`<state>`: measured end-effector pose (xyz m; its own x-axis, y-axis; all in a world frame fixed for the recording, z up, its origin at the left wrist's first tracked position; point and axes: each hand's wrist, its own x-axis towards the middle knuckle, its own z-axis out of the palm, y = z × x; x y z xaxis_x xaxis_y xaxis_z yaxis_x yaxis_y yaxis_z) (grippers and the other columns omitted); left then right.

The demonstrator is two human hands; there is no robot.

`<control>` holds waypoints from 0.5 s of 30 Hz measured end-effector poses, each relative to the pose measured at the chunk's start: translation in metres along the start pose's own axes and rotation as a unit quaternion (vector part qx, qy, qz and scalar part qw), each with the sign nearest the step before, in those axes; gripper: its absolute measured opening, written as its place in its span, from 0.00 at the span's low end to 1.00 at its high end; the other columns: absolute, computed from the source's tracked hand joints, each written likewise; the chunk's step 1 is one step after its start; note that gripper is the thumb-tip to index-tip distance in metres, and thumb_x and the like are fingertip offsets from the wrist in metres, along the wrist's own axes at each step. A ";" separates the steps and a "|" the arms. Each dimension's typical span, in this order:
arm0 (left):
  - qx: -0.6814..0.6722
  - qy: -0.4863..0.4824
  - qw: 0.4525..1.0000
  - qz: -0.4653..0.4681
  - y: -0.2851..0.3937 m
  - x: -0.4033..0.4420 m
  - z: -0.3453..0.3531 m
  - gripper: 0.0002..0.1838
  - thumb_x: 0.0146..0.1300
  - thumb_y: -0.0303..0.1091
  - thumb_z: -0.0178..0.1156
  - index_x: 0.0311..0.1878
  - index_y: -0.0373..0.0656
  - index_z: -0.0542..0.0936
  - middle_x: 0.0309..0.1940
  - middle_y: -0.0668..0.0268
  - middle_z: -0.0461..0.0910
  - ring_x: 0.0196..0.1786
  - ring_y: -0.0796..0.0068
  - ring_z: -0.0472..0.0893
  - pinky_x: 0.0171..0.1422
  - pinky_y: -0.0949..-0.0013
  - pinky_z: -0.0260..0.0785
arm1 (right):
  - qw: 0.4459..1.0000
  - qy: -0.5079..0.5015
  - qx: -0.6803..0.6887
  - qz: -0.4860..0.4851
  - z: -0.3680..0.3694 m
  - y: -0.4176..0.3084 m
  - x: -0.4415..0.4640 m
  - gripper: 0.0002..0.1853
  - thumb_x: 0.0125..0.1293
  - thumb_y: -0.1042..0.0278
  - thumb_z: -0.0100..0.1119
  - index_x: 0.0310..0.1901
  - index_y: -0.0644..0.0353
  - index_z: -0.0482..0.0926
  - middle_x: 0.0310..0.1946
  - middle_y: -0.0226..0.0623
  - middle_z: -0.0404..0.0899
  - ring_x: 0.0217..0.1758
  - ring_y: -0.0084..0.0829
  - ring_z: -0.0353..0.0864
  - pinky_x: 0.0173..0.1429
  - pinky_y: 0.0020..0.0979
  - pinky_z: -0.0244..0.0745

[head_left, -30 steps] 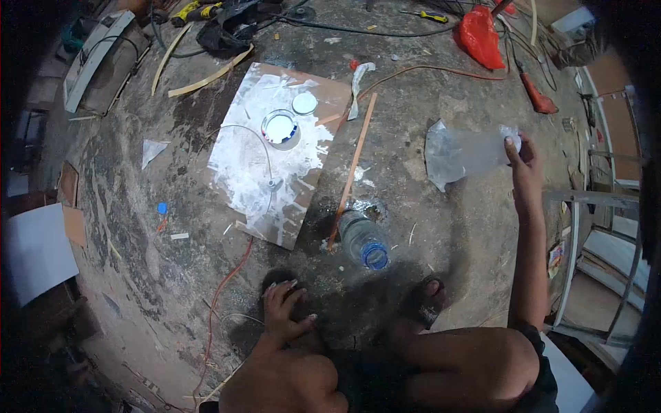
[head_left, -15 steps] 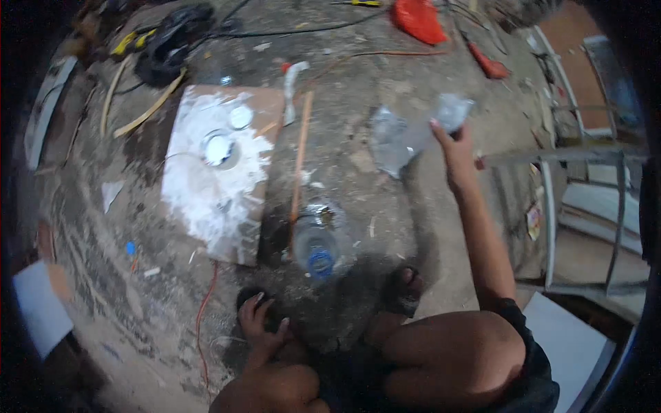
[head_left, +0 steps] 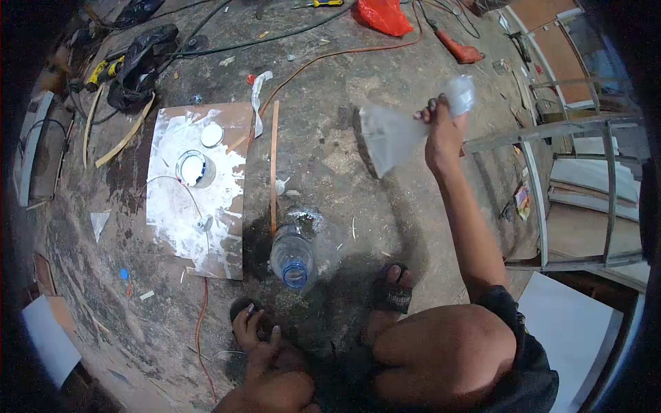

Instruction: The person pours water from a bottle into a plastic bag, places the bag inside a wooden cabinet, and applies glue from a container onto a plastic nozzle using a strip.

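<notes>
My right hand (head_left: pixel 446 131) is raised at the right, wrapped round the middle of a translucent plastic bag (head_left: pixel 391 134). One part of the bag fans out to the left; a bunched part sticks up above the fingers. My left hand (head_left: pixel 256 337) hangs low by my left foot, fingers apart, with nothing clearly in it. Between my feet and the board stands a clear plastic bottle (head_left: pixel 292 256) with a blue neck. An opened can of white paint (head_left: pixel 191 167) sits on a paint-smeared board (head_left: pixel 231 258), beside a round white lid (head_left: pixel 212 135).
A thin wooden strip (head_left: pixel 275 172) lies right of the board. Cables, a red bag (head_left: pixel 383 17), an orange power tool (head_left: pixel 458 48) and a screwdriver (head_left: pixel 320 4) lie at the back. A metal frame (head_left: pixel 544 206) stands at the right, near my right arm.
My right hand has turned, and the bag now hangs more spread to the left with its bunched end upright. The view has shifted a little. My left hand stays low.
</notes>
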<state>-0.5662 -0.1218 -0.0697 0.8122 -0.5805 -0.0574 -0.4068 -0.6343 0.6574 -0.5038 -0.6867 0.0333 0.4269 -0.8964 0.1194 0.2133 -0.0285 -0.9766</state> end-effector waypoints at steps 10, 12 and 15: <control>-0.003 -0.003 1.000 0.000 -0.004 -0.003 0.003 0.29 0.58 0.53 0.71 0.54 0.41 0.83 0.63 0.50 0.74 0.68 0.45 0.70 0.72 0.42 0.61 | 0.984 0.034 -0.159 -0.071 -0.005 -0.041 0.004 0.11 0.80 0.59 0.55 0.40 0.55 0.72 0.19 0.20 0.66 0.18 0.15 0.63 0.21 0.25 0.58; -0.020 -0.019 1.000 -0.014 -0.007 -0.005 0.002 0.29 0.58 0.53 0.71 0.54 0.40 0.83 0.64 0.49 0.73 0.69 0.45 0.69 0.72 0.41 0.61 | 0.978 0.038 -0.193 -0.068 -0.018 -0.037 0.006 0.15 0.81 0.55 0.55 0.36 0.54 0.74 0.18 0.19 0.66 0.18 0.15 0.63 0.21 0.25 0.57; 0.014 -0.022 1.000 0.008 -0.008 -0.011 0.001 0.31 0.60 0.49 0.71 0.60 0.38 0.79 0.68 0.50 0.69 0.69 0.47 0.70 0.76 0.44 0.60 | 0.951 0.041 -0.297 -0.070 -0.042 -0.044 0.004 0.15 0.79 0.58 0.55 0.36 0.58 0.79 0.21 0.22 0.71 0.21 0.18 0.67 0.26 0.29 0.62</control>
<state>-0.5724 -0.1111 -0.0752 0.7864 -0.6123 -0.0812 -0.4318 -0.6390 0.6365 -0.5483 -0.7074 0.0688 0.3558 -0.8959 0.2661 -0.2813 -0.3742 -0.8837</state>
